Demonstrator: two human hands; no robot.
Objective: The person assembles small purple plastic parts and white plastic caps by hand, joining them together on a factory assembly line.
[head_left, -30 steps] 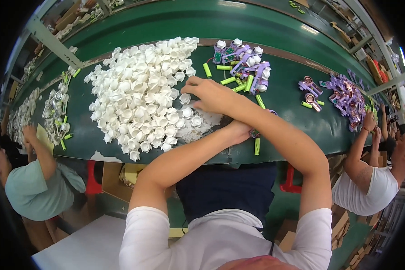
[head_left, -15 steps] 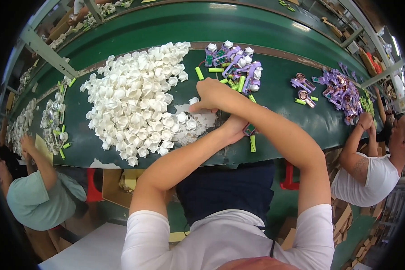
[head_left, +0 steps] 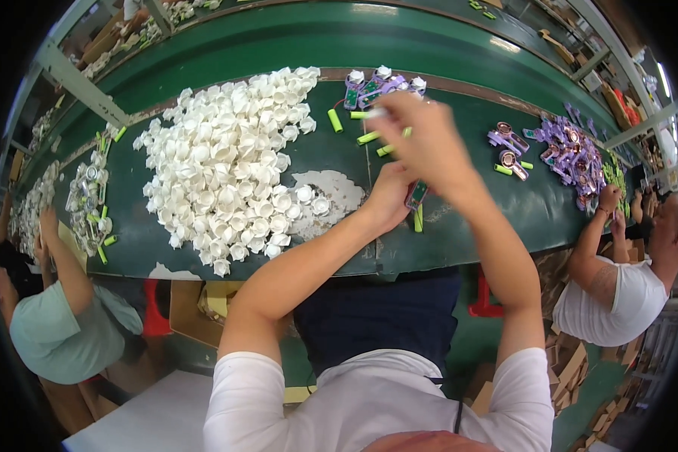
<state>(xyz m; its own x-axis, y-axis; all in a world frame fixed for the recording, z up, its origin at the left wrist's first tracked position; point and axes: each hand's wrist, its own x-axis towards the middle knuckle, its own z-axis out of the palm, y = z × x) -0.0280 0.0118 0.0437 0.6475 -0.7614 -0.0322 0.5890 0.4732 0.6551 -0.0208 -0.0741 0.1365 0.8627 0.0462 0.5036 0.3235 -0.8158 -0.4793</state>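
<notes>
My left hand (head_left: 390,196) is closed round a purple device, whose green circuit board (head_left: 416,195) shows beside the fingers; a lime-green cylinder (head_left: 419,219) hangs below it. Over it passes my right hand (head_left: 423,135), smeared by motion, with a small white flower-shaped cap (head_left: 377,113) pinched at the fingertips. Left of both hands spreads a big heap of white flower-shaped caps (head_left: 218,166). Two loose caps (head_left: 320,206) lie at its right side. Behind my right hand are purple devices with white caps fitted (head_left: 369,89), partly hidden, and several lime-green cylinders (head_left: 334,120).
More purple devices (head_left: 572,162) are piled at the right of the green table (head_left: 497,215). A person in white (head_left: 614,290) works there, and another in light green (head_left: 68,331) at the left. A metal post (head_left: 83,90) rises at the far left.
My right hand has moved right and up from the loose caps, carrying a white cap. My left hand, with the purple device, has shifted slightly up and away from me.
</notes>
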